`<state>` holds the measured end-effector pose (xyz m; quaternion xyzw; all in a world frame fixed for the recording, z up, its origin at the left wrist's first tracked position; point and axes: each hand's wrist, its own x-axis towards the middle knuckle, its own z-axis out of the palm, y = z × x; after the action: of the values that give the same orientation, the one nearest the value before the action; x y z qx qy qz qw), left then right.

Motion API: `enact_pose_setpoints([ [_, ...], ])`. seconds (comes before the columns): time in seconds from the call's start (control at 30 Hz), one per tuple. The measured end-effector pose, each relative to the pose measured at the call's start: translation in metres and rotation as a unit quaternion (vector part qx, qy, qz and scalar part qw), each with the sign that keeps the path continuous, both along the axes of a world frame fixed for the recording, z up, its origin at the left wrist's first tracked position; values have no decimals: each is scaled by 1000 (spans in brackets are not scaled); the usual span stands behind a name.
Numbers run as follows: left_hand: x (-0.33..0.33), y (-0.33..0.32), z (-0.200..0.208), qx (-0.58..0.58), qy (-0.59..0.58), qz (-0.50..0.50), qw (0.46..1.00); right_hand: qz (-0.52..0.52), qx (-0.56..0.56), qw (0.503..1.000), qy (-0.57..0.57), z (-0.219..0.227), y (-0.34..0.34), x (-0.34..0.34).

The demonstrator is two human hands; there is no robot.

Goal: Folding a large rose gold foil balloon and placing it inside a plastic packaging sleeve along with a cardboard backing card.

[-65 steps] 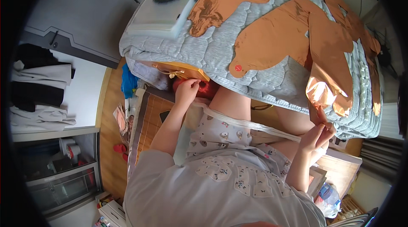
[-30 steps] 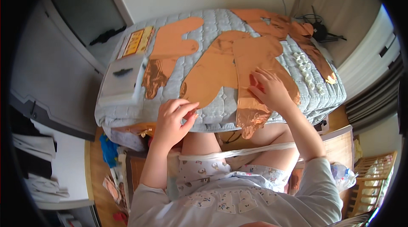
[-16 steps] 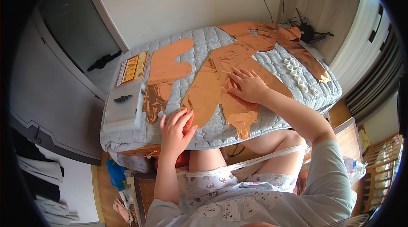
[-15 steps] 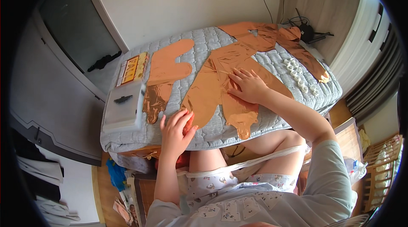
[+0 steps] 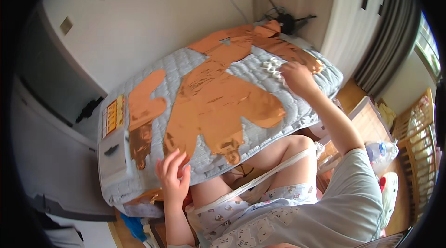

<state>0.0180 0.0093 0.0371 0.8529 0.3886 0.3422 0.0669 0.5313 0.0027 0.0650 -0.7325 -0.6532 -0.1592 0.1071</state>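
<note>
Flat, uninflated copper-coloured foil balloons [image 5: 218, 101] lie spread over a grey quilted mattress [image 5: 211, 168]. My left hand [image 5: 174, 173] is open at the mattress's near edge, its fingers slightly bent and apart, by the lower left lobe of the large balloon. Stretched out to the far right, my right hand [image 5: 299, 79] is over a group of small white rings [image 5: 271, 65]. Its fingers bend down at the rings and partly hide them. Whether they grip one cannot be made out. A separate foil balloon [image 5: 147, 99] lies to the left.
On the mattress's left side are a clear plastic case [image 5: 114, 157] with a dark piece on it and a yellow-and-red printed packet [image 5: 114, 115]. A black device with antennas [image 5: 287, 22] stands beyond the far corner. A wooden cot [image 5: 416, 132] is at the right.
My right hand has left the large balloon and moved right to the white rings. My left hand has drawn slightly back from the balloon's edge. The view has swung to the right.
</note>
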Motion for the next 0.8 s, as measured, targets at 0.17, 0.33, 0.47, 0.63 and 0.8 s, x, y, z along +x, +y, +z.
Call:
enact_pose_setpoints([
  [0.17,64,-17,26,42,74,-189,978,35,31,993,107,-19,-60,147],
  [0.33,146,-2,64,100,109,-317,937,123,26,978,166,-14,-62,159],
  [0.47,221,5,86,131,82,-401,903,129,22,979,158,-15,-56,175],
  [0.63,307,31,88,165,80,-444,877,142,13,976,167,-11,-52,170],
  [0.8,386,47,72,18,59,-425,903,187,38,948,256,-24,-56,187],
])
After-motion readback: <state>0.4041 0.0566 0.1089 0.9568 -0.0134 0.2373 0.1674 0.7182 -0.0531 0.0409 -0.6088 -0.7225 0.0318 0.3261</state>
